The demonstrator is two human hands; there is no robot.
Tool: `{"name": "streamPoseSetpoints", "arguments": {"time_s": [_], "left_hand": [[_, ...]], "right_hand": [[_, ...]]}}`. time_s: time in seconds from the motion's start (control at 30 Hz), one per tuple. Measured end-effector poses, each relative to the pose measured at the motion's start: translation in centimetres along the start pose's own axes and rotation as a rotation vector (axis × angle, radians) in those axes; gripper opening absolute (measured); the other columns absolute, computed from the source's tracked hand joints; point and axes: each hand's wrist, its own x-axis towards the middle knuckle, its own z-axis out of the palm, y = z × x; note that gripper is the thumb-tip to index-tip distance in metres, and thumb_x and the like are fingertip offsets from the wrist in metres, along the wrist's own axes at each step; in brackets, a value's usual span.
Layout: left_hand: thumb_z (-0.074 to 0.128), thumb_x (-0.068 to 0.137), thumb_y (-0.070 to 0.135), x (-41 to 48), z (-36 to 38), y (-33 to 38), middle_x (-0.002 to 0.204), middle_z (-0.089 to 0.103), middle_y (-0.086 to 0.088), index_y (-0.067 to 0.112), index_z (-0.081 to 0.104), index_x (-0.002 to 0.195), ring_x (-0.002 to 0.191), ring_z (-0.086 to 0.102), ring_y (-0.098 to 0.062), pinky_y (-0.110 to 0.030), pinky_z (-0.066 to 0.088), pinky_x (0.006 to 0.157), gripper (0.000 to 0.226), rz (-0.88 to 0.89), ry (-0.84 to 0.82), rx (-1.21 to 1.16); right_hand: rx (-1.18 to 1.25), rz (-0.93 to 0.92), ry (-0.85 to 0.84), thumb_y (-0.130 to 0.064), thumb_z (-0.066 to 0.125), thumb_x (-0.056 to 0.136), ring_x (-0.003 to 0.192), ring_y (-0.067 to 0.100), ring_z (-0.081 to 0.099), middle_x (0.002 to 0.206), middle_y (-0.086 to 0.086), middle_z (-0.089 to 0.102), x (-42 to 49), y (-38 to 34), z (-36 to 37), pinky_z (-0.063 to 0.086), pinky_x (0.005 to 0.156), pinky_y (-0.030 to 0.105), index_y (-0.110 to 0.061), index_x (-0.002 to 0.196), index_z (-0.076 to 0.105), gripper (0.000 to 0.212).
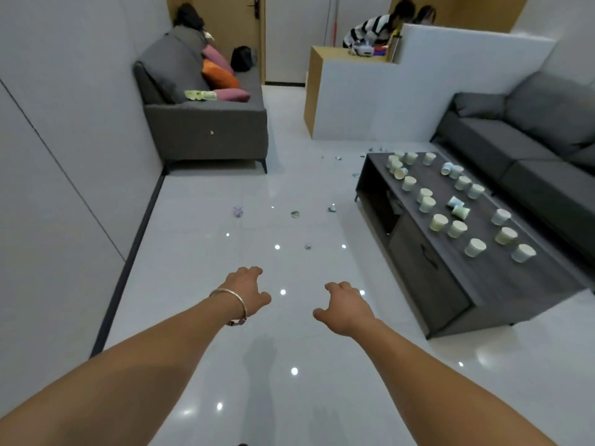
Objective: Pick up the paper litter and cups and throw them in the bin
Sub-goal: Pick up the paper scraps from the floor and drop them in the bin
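Empty, loosely curled, my left hand (pixel 248 291) and right hand (pixel 346 309) hover; paper scraps (pixel 238 211) lie ahead, cups (pixel 457 228) crowd the table (pixel 483 218) (no bin visible), so I might topple neighbours grabbing hastily.

living room, grey sofa (pixel 206 123) far left, second sofa (pixel 528 136) right, low coffee table (pixel 450 278), glossy tile floor (pixel 257 365)
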Motion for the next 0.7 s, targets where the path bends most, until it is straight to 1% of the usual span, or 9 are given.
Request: {"name": "streamPoseSetpoints", "arguments": {"time_s": [0.1,0.2,0.3,0.4,0.6,0.7], "left_hand": [[0.054,0.086,0.04,4.6,-1.6,1.1,0.142,0.038,-0.007,0.023,0.03,0.145,0.127,0.04,-0.026,-0.039,0.042,0.096,0.066,0.06,0.009,0.038],[0.054,0.086,0.041,8.3,-2.1,2.3,0.141,0.039,-0.007,0.023,0.031,0.144,0.126,0.041,-0.027,-0.039,0.043,0.096,0.066,0.063,-0.038,0.033],[0.054,0.085,0.041,12.6,-1.7,4.0,0.141,0.039,-0.006,0.023,0.03,0.144,0.126,0.041,-0.026,-0.038,0.043,0.096,0.066,0.102,-0.097,0.063],[0.054,0.084,0.04,18.0,-1.6,6.3,0.14,0.039,-0.007,0.023,0.031,0.144,0.125,0.042,-0.026,-0.038,0.043,0.096,0.066,0.12,-0.105,0.063],[0.054,0.085,0.04,27.8,-2.6,10.6,0.14,0.039,-0.006,0.024,0.031,0.144,0.124,0.043,-0.026,-0.039,0.044,0.095,0.065,0.056,-0.145,0.054],[0.055,0.085,0.041,32.5,-4.0,11.9,0.141,0.039,-0.006,0.023,0.032,0.144,0.123,0.045,-0.026,-0.039,0.044,0.096,0.066,0.013,-0.119,0.016]], "right_hand": [[0.055,0.064,0.044,-0.045,0.056,0.089,0.133,0.024,0.034,0.15,0.003,0.031,3.2,0.6,-1.0,0.043,0.099,0.037,-0.019,0.15,0.028,0.072],[0.098,0.108,0.019,-0.046,0.057,0.088,0.133,0.023,0.036,0.15,0.002,0.03,5.5,1.4,-1.5,0.044,0.098,0.037,-0.02,0.15,0.028,0.072],[0.101,0.15,0.01,-0.046,0.057,0.089,0.133,0.023,0.035,0.151,0.002,0.029,9.3,3.0,-2.4,0.043,0.099,0.037,-0.02,0.15,0.026,0.073],[0.101,0.163,-0.004,-0.045,0.057,0.09,0.133,0.024,0.035,0.151,0.003,0.03,14.1,5.0,-3.9,0.043,0.097,0.036,-0.02,0.151,0.025,0.074],[0.081,0.152,-0.031,-0.045,0.057,0.089,0.132,0.024,0.036,0.15,0.003,0.03,24.6,8.6,-9.4,0.043,0.097,0.037,-0.02,0.151,0.025,0.074],[0.061,0.124,-0.043,-0.045,0.057,0.089,0.132,0.024,0.037,0.15,0.003,0.03,29.8,9.7,-12.3,0.044,0.097,0.037,-0.02,0.151,0.025,0.074]]}}
